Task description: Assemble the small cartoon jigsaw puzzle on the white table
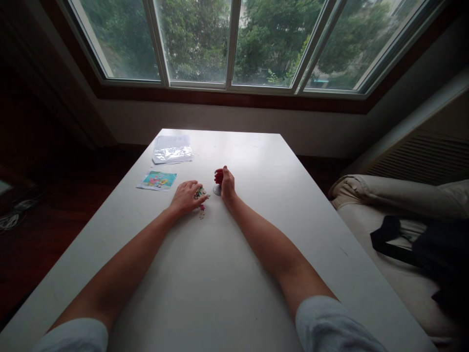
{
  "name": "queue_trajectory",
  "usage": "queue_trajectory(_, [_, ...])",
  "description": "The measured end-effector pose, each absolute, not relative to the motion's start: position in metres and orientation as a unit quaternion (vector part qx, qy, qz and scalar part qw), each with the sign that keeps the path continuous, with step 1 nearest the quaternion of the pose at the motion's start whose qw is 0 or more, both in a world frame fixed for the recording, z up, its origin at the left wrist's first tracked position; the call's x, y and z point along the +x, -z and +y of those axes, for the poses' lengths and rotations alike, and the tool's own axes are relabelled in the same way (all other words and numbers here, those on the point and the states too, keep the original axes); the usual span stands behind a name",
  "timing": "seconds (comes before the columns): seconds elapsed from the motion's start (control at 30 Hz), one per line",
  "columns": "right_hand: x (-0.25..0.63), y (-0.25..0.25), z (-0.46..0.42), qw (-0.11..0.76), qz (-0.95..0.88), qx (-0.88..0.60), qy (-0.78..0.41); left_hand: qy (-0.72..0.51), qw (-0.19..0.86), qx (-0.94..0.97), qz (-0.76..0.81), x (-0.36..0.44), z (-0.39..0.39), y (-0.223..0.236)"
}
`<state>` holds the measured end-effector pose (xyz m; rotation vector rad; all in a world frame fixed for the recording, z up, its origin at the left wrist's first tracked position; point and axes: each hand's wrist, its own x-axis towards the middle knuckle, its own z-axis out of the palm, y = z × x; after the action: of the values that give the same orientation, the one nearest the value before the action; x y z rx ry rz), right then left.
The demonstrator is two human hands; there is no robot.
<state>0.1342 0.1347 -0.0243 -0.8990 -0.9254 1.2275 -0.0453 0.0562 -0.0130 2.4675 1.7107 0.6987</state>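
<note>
My left hand (186, 196) lies palm down on a white table (220, 274), fingers spread over a small heap of several coloured puzzle pieces (202, 198). My right hand (227, 185) is closed round a small container with a red top and a pale base (218, 182), which stands on the table just right of the pieces. The two hands are close together near the table's middle.
A small colourful picture card (157, 180) lies left of my left hand. Beyond it is a crinkled clear plastic bag (172, 149). A wide window runs behind the table. A couch with a black bag (428, 249) stands at the right.
</note>
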Motion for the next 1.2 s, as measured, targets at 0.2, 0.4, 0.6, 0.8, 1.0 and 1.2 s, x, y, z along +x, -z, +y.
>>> queue_trajectory(0.2, [0.135, 0.026, 0.134, 0.637, -0.398, -0.370, -0.546, -0.141, 0.125, 0.873, 0.449, -0.052, 0.051, 0.002])
queue_trajectory(0.4, [0.136, 0.025, 0.133, 0.628, -0.408, -0.377, -0.545, -0.093, 0.133, 0.905, 0.393, -0.059, 0.047, -0.007])
queue_trajectory(0.6, [0.135, 0.025, 0.135, 0.636, -0.394, -0.371, -0.550, -0.135, 0.085, 0.896, 0.415, -0.051, 0.050, 0.000])
queue_trajectory(0.8, [0.135, 0.025, 0.134, 0.637, -0.387, -0.365, -0.557, -0.155, 0.055, 0.894, 0.416, -0.041, 0.050, 0.005])
queue_trajectory(1.0, [0.135, 0.026, 0.135, 0.639, -0.379, -0.362, -0.563, -0.143, 0.043, 0.892, 0.426, -0.033, 0.046, 0.008])
queue_trajectory(1.2, [0.134, 0.027, 0.136, 0.643, -0.386, -0.364, -0.552, -0.192, 0.050, 0.877, 0.438, -0.033, 0.050, 0.006])
